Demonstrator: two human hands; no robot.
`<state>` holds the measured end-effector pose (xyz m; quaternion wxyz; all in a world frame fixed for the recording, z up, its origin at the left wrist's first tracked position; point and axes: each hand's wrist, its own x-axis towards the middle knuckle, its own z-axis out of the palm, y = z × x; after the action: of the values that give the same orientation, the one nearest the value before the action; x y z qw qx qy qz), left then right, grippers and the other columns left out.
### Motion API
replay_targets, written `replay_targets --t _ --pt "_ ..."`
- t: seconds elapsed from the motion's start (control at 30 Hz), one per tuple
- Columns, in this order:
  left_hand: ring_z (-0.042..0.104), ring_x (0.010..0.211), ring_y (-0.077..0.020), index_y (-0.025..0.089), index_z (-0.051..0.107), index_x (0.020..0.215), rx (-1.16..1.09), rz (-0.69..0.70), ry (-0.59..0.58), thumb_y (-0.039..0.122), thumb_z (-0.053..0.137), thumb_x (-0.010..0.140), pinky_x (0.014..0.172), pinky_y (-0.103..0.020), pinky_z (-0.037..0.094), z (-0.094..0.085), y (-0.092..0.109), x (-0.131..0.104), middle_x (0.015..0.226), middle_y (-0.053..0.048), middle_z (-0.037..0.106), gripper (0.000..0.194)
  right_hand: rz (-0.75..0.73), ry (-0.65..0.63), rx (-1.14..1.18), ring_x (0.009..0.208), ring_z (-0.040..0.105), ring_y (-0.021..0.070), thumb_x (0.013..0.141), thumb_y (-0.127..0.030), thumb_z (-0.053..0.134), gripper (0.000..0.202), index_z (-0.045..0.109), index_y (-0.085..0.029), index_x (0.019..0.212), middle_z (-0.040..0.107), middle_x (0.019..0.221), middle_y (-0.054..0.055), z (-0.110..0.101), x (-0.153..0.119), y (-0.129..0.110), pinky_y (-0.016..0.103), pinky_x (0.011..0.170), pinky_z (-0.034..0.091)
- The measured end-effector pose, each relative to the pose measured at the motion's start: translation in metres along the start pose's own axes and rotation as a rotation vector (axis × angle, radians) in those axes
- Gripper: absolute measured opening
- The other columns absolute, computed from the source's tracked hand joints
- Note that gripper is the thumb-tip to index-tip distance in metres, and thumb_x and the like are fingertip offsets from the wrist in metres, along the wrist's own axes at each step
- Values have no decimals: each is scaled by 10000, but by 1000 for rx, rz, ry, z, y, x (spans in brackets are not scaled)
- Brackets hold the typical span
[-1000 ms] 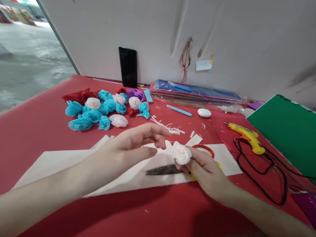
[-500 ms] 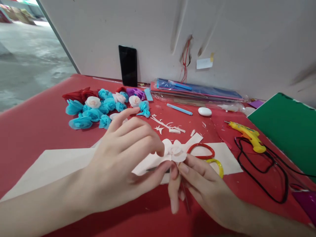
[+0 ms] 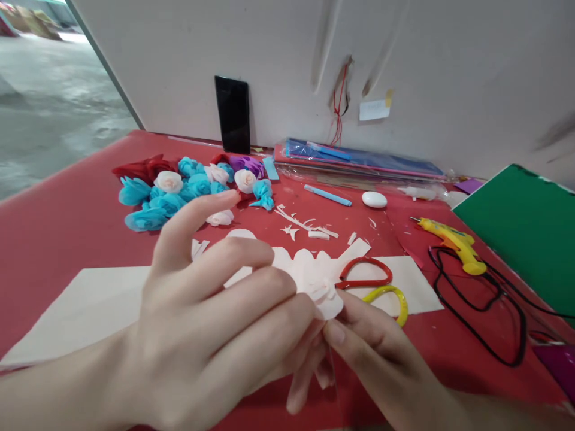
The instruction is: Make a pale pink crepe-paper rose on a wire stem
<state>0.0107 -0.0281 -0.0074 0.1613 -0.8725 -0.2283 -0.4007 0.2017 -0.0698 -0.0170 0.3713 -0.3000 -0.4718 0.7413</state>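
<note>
A pale pink paper flower [image 3: 327, 299] is between my two hands, with a scalloped paper strip [image 3: 287, 263] trailing from it to the left. My right hand [image 3: 381, 353] pinches the flower's base, and a thin stem runs down below. Across the strip lies my left hand [image 3: 215, 317], its curled fingers at the flower's left side and its index finger raised; its thumb is hidden. Just beyond my right hand, scissors with a red and a yellow handle [image 3: 366, 282] rest on a flat pale paper sheet [image 3: 417, 287].
Blue, red, purple and pink paper flowers [image 3: 168, 203] lie at the left on the red table [image 3: 67, 227]. A black phone [image 3: 232, 115] leans on the wall. Paper scraps [image 3: 309, 227], a blue pen [image 3: 327, 195], a white oval object [image 3: 374, 199] and a yellow glue gun [image 3: 453, 242] are also there.
My left hand has moved lower and closer, its fingers now over the strip beside the flower. The flower has tilted and dropped slightly, and more of the scalloped strip shows.
</note>
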Motion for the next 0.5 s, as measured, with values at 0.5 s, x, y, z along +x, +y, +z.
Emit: replay_targets --t 0.5 --pt "611 683 -243 565 676 1018 -125 -237 31 287 453 831 1124 -542 409 16 14 -30 631 104 662 403 40 96 -195 622 518 136 957 -494 527 308 496 -227 804 542 681 2 3 -9 8 254 587 427"
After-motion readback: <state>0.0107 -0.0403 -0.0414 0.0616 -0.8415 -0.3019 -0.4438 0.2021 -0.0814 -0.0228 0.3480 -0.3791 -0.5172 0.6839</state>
